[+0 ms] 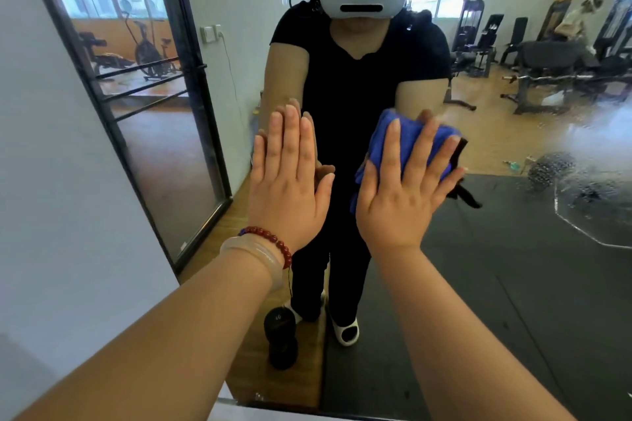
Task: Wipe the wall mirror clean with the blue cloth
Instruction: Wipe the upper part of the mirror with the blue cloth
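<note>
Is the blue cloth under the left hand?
No, the blue cloth sits under the right hand; the left hand presses the mirror bare.

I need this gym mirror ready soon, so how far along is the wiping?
Done: the glass straight ahead looks clear. In hand: the right hand presses the blue cloth against the wall mirror with straight fingers, and the left hand lies flat on the glass beside it. Left: droplets and a misty smear cover the mirror's right side.
</note>
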The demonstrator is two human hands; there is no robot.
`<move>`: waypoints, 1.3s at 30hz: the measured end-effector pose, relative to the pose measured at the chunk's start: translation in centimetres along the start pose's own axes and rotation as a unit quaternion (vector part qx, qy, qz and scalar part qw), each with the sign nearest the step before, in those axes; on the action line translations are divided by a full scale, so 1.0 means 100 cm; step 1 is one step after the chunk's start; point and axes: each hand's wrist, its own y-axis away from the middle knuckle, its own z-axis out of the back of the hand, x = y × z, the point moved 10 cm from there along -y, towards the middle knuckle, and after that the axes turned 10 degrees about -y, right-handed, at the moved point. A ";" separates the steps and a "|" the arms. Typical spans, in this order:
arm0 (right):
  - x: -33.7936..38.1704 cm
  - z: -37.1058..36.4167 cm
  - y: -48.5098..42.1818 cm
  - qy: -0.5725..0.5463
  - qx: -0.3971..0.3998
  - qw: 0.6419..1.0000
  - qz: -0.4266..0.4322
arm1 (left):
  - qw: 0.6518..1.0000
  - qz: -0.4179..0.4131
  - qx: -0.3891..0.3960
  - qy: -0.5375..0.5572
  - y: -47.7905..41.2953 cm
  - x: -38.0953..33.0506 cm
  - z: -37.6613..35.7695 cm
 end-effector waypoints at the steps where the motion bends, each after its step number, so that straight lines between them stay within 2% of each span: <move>1: -0.002 -0.006 0.017 0.015 0.017 1.000 0.018 | 1.000 0.000 -0.002 0.000 0.000 0.000 0.000; 3: -0.004 -0.016 0.046 0.033 0.056 0.997 0.036 | 1.000 0.001 -0.003 -0.002 0.000 -0.001 -0.002; 5: 0.000 -0.017 0.042 0.022 0.062 0.997 0.026 | 1.000 0.008 -0.007 -0.012 -0.001 -0.002 -0.003; 11: 0.017 0.013 -0.040 -0.006 -0.018 0.999 0.046 | 0.999 0.010 -0.021 -0.022 -0.001 -0.001 -0.002; 13: -0.006 0.024 -0.040 -0.010 -0.043 0.999 -0.004 | 0.999 0.002 -0.016 -0.030 -0.002 -0.001 -0.002; 16: -0.050 0.037 -0.030 -0.050 -0.101 0.978 -0.174 | 0.999 0.007 -0.014 -0.039 -0.001 -0.001 -0.004; 17: -0.048 0.036 -0.026 -0.046 -0.099 0.978 -0.180 | 0.999 0.011 -0.018 -0.042 -0.002 -0.001 -0.004; 18: -0.037 0.030 -0.022 -0.031 -0.075 0.986 -0.143 | 0.999 0.012 -0.021 -0.042 -0.003 -0.002 -0.003; 20: 0.001 0.006 -0.004 0.010 0.005 1.000 0.018 | 0.999 0.011 -0.027 -0.039 -0.003 -0.003 -0.002; 21: 0.015 -0.003 0.007 0.018 0.038 0.995 0.092 | 0.999 0.011 -0.027 -0.040 -0.003 -0.003 -0.002; 23: 0.016 -0.007 0.010 0.019 0.069 0.985 0.156 | 0.999 0.012 -0.025 -0.044 -0.004 -0.002 -0.002; 25: -0.006 0.007 -0.009 0.012 0.043 0.994 0.105 | 0.998 0.017 -0.027 -0.048 -0.004 -0.002 -0.001; 28: -0.055 0.035 -0.031 -0.021 -0.067 0.993 -0.095 | 0.998 0.024 -0.025 -0.049 -0.004 -0.003 0.000; 29: -0.058 0.037 -0.028 -0.025 -0.083 0.987 -0.134 | 0.998 0.025 -0.025 -0.048 -0.004 -0.004 0.001; 30: -0.050 0.034 -0.022 -0.025 -0.073 0.988 -0.137 | 0.998 0.026 -0.028 -0.047 -0.004 -0.004 0.002; 31: -0.036 0.024 -0.014 -0.021 -0.039 0.993 -0.105 | 0.998 0.026 -0.032 -0.048 -0.004 -0.004 0.002; 33: -0.002 0.000 0.012 -0.004 0.043 0.999 0.021 | 0.998 0.024 -0.035 -0.050 -0.005 -0.004 0.003; 35: 0.007 -0.010 0.027 0.012 0.086 0.989 0.120 | 0.998 0.021 -0.034 -0.051 -0.005 -0.003 0.002; 36: -0.001 -0.007 0.024 0.013 0.083 0.989 0.120 | 0.998 0.021 -0.032 -0.054 -0.005 -0.003 0.002; 37: -0.015 -0.001 0.017 0.011 0.065 0.994 0.086 | 0.998 0.021 -0.030 -0.059 -0.005 -0.002 0.002; 39: -0.053 0.019 0.003 -0.016 -0.010 0.998 -0.056 | 0.997 0.020 -0.026 -0.066 -0.005 -0.003 0.001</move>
